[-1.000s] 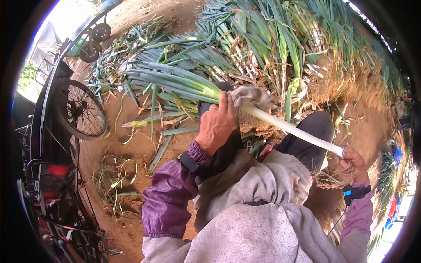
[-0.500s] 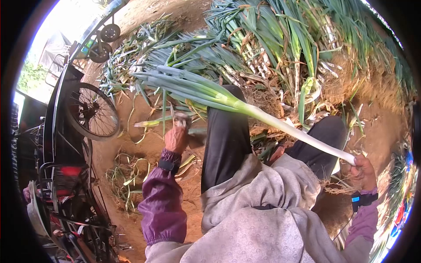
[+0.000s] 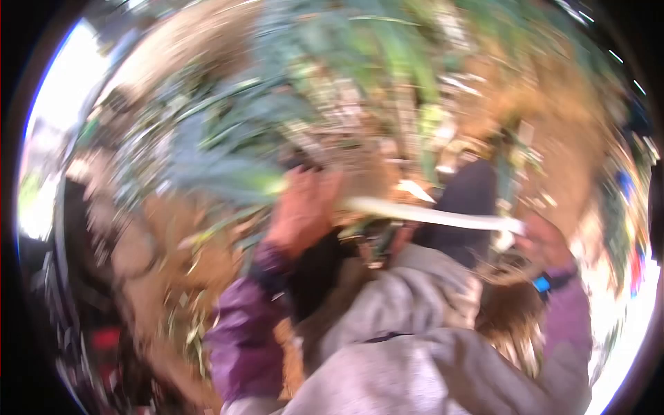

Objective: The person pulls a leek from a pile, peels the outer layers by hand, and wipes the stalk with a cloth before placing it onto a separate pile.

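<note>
Leek pile (image 3: pixel 346 62) on dirt ground (image 3: pixel 159 242)

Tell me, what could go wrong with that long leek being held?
The leek spans from the right hand at its root end to the left hand near the leaves; the long white stalk could snap between them. The picture is blurred, so the left hand's grip is unclear; a loose hold might drop the leafy end.

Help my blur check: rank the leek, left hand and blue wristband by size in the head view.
1. leek, largest
2. left hand
3. blue wristband, smallest
Blur leaves the edges unsure, but the order is plain.
</note>
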### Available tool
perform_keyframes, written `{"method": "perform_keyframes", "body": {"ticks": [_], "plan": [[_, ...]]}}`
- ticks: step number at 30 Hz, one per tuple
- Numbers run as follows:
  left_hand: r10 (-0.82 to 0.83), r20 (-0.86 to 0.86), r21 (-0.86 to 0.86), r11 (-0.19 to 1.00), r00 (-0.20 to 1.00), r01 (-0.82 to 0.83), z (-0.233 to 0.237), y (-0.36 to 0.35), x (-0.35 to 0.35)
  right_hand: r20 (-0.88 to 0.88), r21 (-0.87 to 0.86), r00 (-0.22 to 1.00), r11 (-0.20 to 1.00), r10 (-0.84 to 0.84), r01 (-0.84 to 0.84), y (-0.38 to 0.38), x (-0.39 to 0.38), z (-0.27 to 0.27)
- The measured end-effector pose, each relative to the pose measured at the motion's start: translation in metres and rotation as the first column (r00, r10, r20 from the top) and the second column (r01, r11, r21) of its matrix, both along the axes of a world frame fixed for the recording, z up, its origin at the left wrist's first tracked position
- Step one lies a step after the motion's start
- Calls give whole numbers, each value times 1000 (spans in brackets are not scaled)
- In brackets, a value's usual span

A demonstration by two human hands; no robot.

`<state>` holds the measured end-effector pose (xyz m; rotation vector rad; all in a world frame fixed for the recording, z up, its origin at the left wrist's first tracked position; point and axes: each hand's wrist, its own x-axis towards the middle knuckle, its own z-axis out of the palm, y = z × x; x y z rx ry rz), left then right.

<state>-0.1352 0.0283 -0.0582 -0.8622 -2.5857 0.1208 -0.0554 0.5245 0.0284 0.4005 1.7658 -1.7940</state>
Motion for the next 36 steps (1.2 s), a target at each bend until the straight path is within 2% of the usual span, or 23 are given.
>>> {"method": "perform_keyframes", "body": {"ticks": [1, 2, 3, 4, 5, 6, 9, 10, 13, 15, 17, 20, 23, 25, 27, 29, 31, 32, 33, 34, 35, 36], "plan": [[-34, 53, 30, 999, 998, 32, 9, 10, -3, -63, 150, 991, 982, 121, -110, -5, -2, 11], [-86, 291, 205, 978, 953, 26, 2, 3, -19, -93, 285, 971, 940, 219, -185, -4, -5, 17], [-93, 253, 206, 978, 963, 41, 12, 5, -20, -75, 377, 958, 897, 278, -231, 9, -5, 9], [-89, 125, 132, 989, 988, 73, 16, 1, -24, -69, 480, 954, 848, 292, -224, 17, -9, -5], [-88, 114, 137, 988, 990, 72, 23, 2, -25, -116, 639, 902, 727, 416, -253, 35, -10, -11], [-79, 116, 137, 989, 990, 63, 28, 0, -26, -153, 621, 912, 755, 380, -210, 55, -9, -15], [-6, 76, 99, 995, 997, -2, 28, -13, -39, -313, 799, 912, 593, 265, 102, 108, 5, -52], [12, 62, 79, 997, 998, -17, 33, -13, -45, -106, 912, 957, 411, 271, -15, 109, 7, -47], [49, 2, 27, 998, 999, -49, 51, -16, -56, -75, 991, 981, 126, 179, 53, 79, 15, -10], [-13, -61, 11, 1000, 998, 14, 57, -15, -69, -255, 947, 945, 252, 203, 201, 53, 7, 12], [15, -44, -48, 999, 999, -17, 63, -9, -83, -492, 871, 734, 271, 468, 410, 30, -2, -2], [-25, -91, -103, 995, 996, 15, 76, 12, -103, -545, 746, 545, 72, 637, 662, 0, 2, -31], [-117, -82, -290, 953, 990, 88, 93, 58, -107, -512, 858, 770, 183, 380, 480, 4, 6, -88], [-211, -39, -444, 879, 977, 172, 111, 86, -106, -529, 838, 837, 241, 137, 490, -2, 27, -110], [-323, -13, -554, 791, 946, 262, 133, 120, -105, -474, 742, 877, 499, -81, 447, 7, 41, -143], [-405, -54, -568, 764, 913, 305, 152, 165, -101, -705, 548, 657, 384, -266, 743, -6, 64, -183], [-452, -164, -498, 805, 877, 322, 168, 228, -90, -427, 565, 767, 521, -479, 640, -17, 74, -209], [-539, -230, -516, 774, 810, 368, 181, 259, -86, -440, 491, 704, 507, -558, 709, -27, 77, -231], [-617, -297, -532, 741, 729, 410, 197, 291, -79, -663, 353, 474, 315, -580, 881, -37, 82, -236], [-690, -423, -515, 716, 587, 471, 211, 325, -65, -625, 169, 392, 373, -675, 912, -36, 87, -242], [-730, -535, -508, 680, 426, 528, 225, 360, -41, -562, -25, 322, 405, -762, 914, -34, 97, -218], [-687, -646, -445, 693, 332, 567, 244, 400, 4, -508, -230, 239, 398, -827, 888, -29, 99, -215]]}}
